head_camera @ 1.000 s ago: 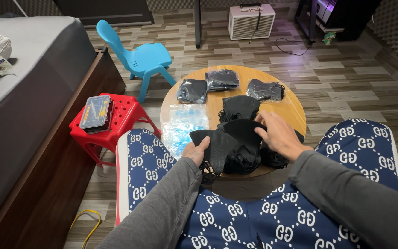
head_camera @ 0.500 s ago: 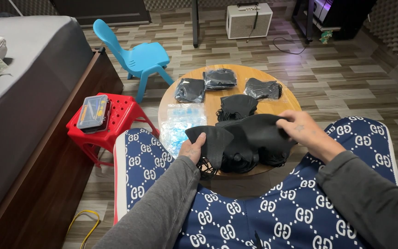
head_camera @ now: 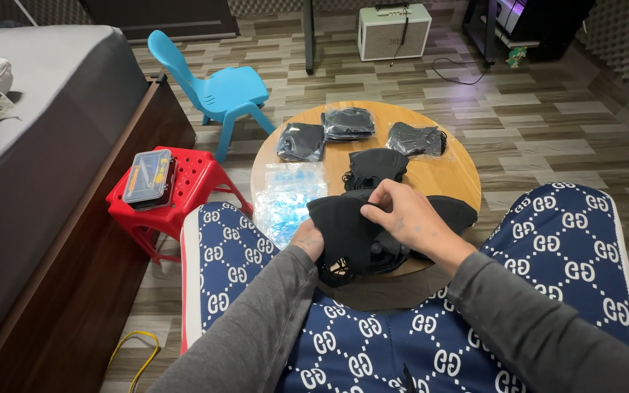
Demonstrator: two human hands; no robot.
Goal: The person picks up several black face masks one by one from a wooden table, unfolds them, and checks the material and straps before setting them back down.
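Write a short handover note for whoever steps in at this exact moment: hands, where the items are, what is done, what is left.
Left hand: grips the lower left of a black mask from beneath.
Right hand: pinches the mask's top edge.
Round table: three bagged masks along the far edge, one loose stack mid-table, empty clear bags at left.
Done: three packs bagged.
Left: the loose masks under the hands and mid-table, not yet in bags.
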